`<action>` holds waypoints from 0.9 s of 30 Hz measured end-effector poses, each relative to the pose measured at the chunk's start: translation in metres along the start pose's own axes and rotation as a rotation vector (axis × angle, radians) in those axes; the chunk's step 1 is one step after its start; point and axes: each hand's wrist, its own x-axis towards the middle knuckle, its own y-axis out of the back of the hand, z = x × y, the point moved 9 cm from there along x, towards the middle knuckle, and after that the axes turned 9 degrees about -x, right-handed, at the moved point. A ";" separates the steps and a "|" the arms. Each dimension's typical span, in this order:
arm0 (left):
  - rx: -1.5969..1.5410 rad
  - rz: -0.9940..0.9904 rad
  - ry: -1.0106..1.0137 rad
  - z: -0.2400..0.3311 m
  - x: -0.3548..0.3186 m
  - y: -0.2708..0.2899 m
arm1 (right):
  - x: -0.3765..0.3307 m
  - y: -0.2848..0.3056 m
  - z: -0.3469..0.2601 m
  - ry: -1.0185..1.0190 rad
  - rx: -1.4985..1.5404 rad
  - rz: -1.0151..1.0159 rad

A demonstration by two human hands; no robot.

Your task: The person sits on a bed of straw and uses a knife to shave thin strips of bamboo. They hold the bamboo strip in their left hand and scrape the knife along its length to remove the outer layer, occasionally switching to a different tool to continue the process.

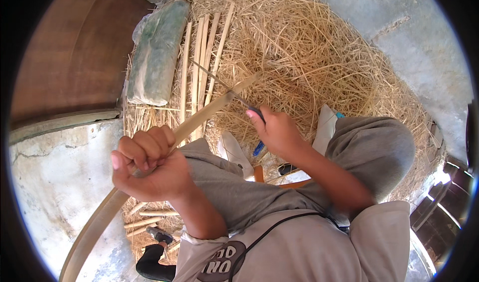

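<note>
My left hand (149,167) is closed around a long pale bamboo strip (209,111) that runs from the lower left up past my knee toward the straw. My right hand (277,131) grips a knife (227,87) by its dark handle. The thin blade points up and left and crosses the strip near its far end. Both hands are raised above my knees, which are covered by grey trousers (379,150).
A big heap of dry straw-like shavings (309,57) covers the ground ahead. Several split bamboo strips (202,52) lie on it beside a grey-green stone block (157,52). A brown wooden door (75,47) stands at left, on a concrete floor (55,192). More cut sticks (149,217) lie below.
</note>
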 end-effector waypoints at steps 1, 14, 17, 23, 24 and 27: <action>-0.028 0.009 0.011 0.002 0.002 0.006 | -0.002 0.001 -0.007 0.010 -0.009 -0.005; -0.016 -0.122 0.030 -0.001 -0.006 -0.009 | -0.015 0.010 -0.035 0.274 -0.032 0.205; 0.008 -0.100 0.018 -0.004 -0.005 -0.011 | 0.017 -0.015 0.042 -0.072 -0.083 -0.017; -0.036 -0.086 -0.016 0.022 0.006 0.003 | 0.003 -0.014 0.010 -0.081 -0.049 -0.032; -0.095 -0.088 -0.037 0.030 0.006 0.007 | 0.002 -0.012 0.007 -0.075 -0.030 -0.022; -0.092 -0.058 -0.069 0.055 0.002 0.020 | -0.001 -0.015 0.000 0.005 -0.037 -0.026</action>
